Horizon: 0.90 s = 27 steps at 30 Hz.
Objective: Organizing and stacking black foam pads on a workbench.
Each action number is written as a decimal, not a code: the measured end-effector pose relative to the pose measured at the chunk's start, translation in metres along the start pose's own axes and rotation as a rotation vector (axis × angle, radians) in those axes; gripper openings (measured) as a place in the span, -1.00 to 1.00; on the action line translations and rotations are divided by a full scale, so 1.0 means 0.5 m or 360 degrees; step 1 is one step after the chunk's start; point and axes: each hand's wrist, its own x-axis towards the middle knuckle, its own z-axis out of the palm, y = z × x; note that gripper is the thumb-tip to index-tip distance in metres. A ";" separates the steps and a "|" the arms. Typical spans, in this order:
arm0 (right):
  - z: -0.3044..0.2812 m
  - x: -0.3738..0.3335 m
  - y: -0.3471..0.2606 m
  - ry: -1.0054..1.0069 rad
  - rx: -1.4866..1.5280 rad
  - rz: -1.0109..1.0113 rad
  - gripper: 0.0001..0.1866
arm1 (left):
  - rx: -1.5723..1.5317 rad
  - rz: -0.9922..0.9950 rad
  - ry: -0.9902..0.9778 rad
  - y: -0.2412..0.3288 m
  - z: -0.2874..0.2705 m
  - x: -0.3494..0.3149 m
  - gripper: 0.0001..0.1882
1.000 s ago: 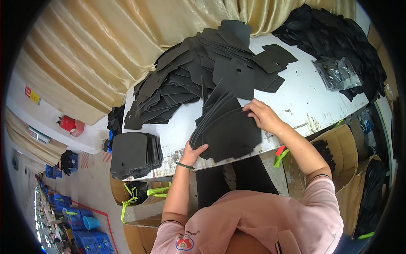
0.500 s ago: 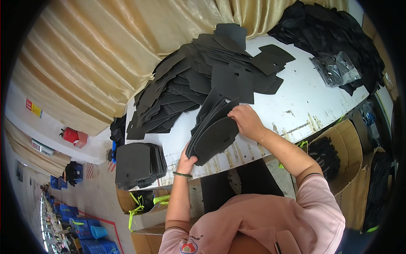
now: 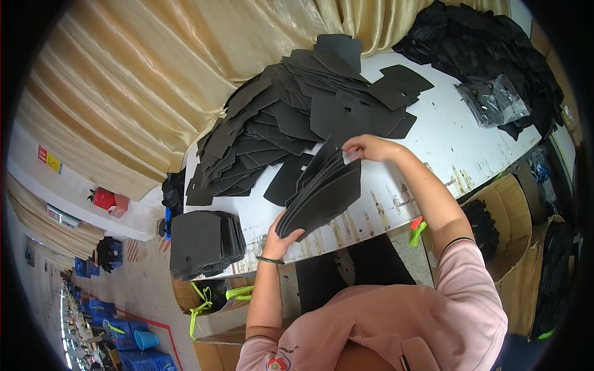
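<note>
Fan of thin matte-black flat sheets [image 3: 331,198] ran up-right from the left hand [image 3: 282,238] clamping its lower end, right hand [image 3: 372,148] loosely curled nearest its top, couldn't tell if gripping.

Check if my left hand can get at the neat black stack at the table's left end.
Probably yes: white tabletop separates your left hand from the neat black stack, though that hand grips fanned black sheets.
</note>
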 end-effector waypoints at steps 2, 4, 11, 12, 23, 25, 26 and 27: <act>0.017 0.021 0.046 -0.0002 -0.0182 -0.0144 -0.60 | -0.0057 -0.0019 -0.0012 0.003 0.010 0.005 -0.28; 0.039 0.034 0.037 0.0020 -0.0209 -0.0126 -0.66 | -0.0105 -0.0050 0.0005 0.003 0.007 -0.003 -0.27; 0.008 0.025 -0.019 0.0671 -0.0227 -0.0543 -0.76 | 0.0010 -0.0034 0.0041 -0.015 -0.007 -0.009 -0.30; -0.008 0.021 -0.032 0.0709 -0.0155 -0.0535 -0.77 | -0.0032 -0.0056 0.0070 -0.016 -0.005 -0.009 -0.33; -0.082 -0.031 -0.108 0.0966 0.0412 -0.0222 -0.90 | -0.0063 -0.0042 0.0112 -0.007 0.005 -0.023 -0.54; -0.088 -0.044 -0.118 0.0996 0.0521 -0.0282 -0.90 | -0.0117 -0.0020 0.0137 -0.011 0.009 -0.023 -0.54; -0.094 -0.053 -0.123 0.1103 0.0556 -0.0358 -0.87 | -0.0244 -0.0013 0.0199 -0.015 0.011 -0.022 -0.54; -0.098 -0.065 -0.131 0.1208 0.0590 -0.0432 -0.83 | -0.0371 -0.0008 0.0262 -0.019 0.013 -0.021 -0.54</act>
